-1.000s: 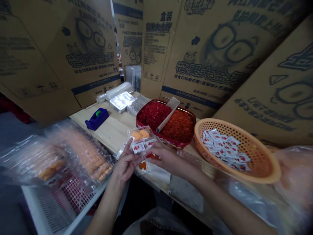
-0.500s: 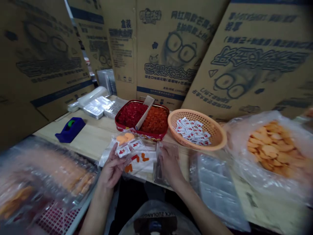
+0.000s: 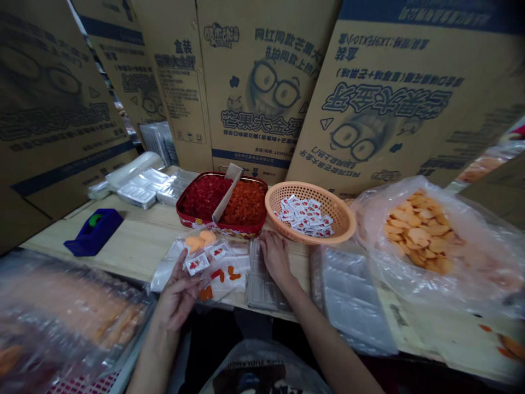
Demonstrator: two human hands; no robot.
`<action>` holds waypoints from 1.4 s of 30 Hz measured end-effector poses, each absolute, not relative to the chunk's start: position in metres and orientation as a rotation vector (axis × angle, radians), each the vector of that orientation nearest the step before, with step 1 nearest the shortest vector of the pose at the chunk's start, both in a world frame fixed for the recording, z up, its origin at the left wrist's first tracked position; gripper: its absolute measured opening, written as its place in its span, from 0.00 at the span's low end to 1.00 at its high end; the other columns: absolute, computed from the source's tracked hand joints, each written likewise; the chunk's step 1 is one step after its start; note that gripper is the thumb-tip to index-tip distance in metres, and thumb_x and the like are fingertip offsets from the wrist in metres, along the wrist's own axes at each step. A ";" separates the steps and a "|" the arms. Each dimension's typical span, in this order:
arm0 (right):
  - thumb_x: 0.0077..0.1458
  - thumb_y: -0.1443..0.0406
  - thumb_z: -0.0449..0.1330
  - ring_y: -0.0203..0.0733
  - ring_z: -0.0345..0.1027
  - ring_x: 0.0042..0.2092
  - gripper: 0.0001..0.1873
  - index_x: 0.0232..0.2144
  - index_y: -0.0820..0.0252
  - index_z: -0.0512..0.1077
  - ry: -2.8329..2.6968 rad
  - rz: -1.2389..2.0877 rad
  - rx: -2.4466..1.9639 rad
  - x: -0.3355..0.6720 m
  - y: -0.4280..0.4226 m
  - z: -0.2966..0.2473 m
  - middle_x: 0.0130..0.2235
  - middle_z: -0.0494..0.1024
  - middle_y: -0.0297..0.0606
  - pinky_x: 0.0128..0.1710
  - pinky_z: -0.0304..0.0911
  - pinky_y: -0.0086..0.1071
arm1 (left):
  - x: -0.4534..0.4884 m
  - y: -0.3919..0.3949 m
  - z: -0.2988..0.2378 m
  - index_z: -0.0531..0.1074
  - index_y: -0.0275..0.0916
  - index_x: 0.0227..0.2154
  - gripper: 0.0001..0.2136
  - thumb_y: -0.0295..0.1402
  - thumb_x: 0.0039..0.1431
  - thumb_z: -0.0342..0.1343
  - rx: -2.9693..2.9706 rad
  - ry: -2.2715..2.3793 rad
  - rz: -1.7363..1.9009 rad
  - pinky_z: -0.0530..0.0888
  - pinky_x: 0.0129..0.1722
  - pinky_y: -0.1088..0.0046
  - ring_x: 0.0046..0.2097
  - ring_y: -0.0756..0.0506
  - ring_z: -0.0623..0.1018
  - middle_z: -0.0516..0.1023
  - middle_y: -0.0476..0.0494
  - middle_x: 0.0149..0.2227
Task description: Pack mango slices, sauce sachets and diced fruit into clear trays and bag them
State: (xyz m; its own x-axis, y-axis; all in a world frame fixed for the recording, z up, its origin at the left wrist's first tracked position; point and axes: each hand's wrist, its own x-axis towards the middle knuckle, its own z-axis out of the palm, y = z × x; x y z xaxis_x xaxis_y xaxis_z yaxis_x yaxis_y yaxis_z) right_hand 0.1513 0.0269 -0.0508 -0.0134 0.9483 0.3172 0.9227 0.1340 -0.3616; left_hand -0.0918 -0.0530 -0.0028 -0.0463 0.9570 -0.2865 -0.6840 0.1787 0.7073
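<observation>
My left hand [image 3: 177, 294] grips a clear plastic tray [image 3: 204, 257] near the table's front edge. The tray carries orange round pieces, small white-and-red sachets and a few red and orange bits. My right hand [image 3: 275, 255] rests with fingers down on a stack of empty clear trays [image 3: 262, 285] just right of the held tray. Behind both hands stands a red tin [image 3: 220, 204] split by a card divider, with dark red candy on its left and orange-red candy on its right. An orange basket [image 3: 310, 211] of sachets sits to the tin's right.
A clear bag of orange biscuits [image 3: 418, 232] lies at the right. More empty trays [image 3: 351, 298] lie by the front edge, and others [image 3: 144, 186] at the back left. A blue tape dispenser [image 3: 94, 230] sits left. Filled packs [image 3: 69, 306] pile at lower left. Large cartons [image 3: 262, 87] wall the table.
My right hand let go of the filled tray and moved right onto the stack of empty trays. The view swung right, bringing the biscuit bag into sight.
</observation>
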 end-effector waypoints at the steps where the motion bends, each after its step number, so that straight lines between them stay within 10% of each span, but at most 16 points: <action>1: 0.61 0.64 0.43 0.47 0.57 0.53 0.19 0.51 0.64 0.63 -1.928 0.078 -1.811 0.149 0.030 -0.055 0.50 0.69 0.48 0.54 0.44 0.44 | -0.091 -0.054 -0.002 0.64 0.51 0.50 0.33 0.13 0.41 0.54 0.404 0.861 1.386 0.72 0.47 0.59 0.50 0.40 0.72 0.65 0.48 0.56; 14: 0.62 0.57 0.40 0.47 0.59 0.43 0.24 0.32 0.63 0.72 -1.758 0.033 -1.812 0.148 0.033 -0.053 0.37 0.71 0.45 0.42 0.48 0.39 | -0.097 -0.067 -0.025 0.54 0.52 0.58 0.39 0.15 0.42 0.51 0.352 0.825 1.305 0.72 0.44 0.62 0.45 0.43 0.75 0.74 0.45 0.46; 23: 0.62 0.56 0.42 0.45 0.62 0.42 0.21 0.31 0.61 0.69 -2.001 -0.025 -1.725 0.144 0.040 -0.025 0.37 0.73 0.42 0.43 0.48 0.37 | -0.099 -0.070 -0.027 0.54 0.53 0.57 0.38 0.16 0.42 0.50 0.335 0.772 1.317 0.64 0.52 0.51 0.54 0.37 0.69 0.67 0.45 0.55; 42: 0.62 0.58 0.43 0.44 0.62 0.39 0.22 0.32 0.63 0.73 -2.005 -0.261 -1.760 0.147 0.042 -0.063 0.35 0.74 0.44 0.40 0.50 0.36 | -0.101 -0.064 -0.032 0.52 0.54 0.58 0.41 0.15 0.42 0.51 0.388 0.807 1.337 0.72 0.46 0.60 0.51 0.39 0.72 0.67 0.44 0.55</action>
